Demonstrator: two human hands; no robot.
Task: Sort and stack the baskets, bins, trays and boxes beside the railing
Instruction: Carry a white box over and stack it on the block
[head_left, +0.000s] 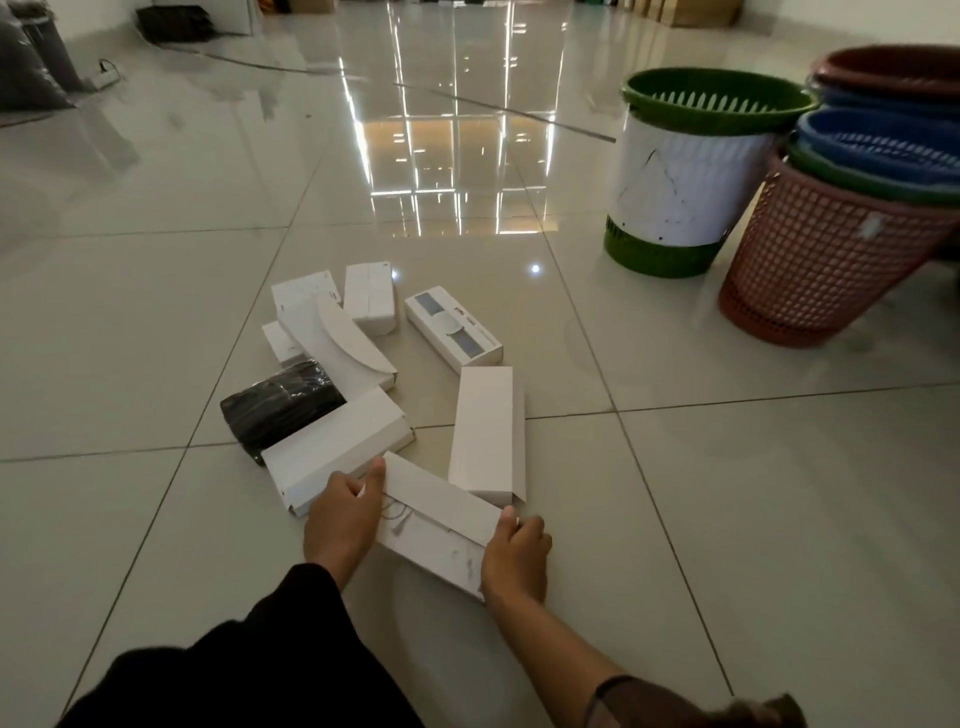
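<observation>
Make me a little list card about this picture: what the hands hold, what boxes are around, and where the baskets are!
Held box: long white box, gripped at both ends
Left hand: grips its far-left end
Right hand: grips its near-right end
Other boxes: several white ones scattered on the tiled floor, including a printed box
Dark item: black wrapped package among the boxes
Baskets: green-and-white bin and red mesh basket with nested blue and green ones, at right

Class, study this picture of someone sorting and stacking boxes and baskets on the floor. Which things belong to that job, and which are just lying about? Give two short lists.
Part of the job:
- white box, held by left hand and right hand
- loose white boxes
- black packet
- green basket on white bin
- red mesh basket under stacked baskets

Lying about:
- power strip
- cardboard boxes
</observation>
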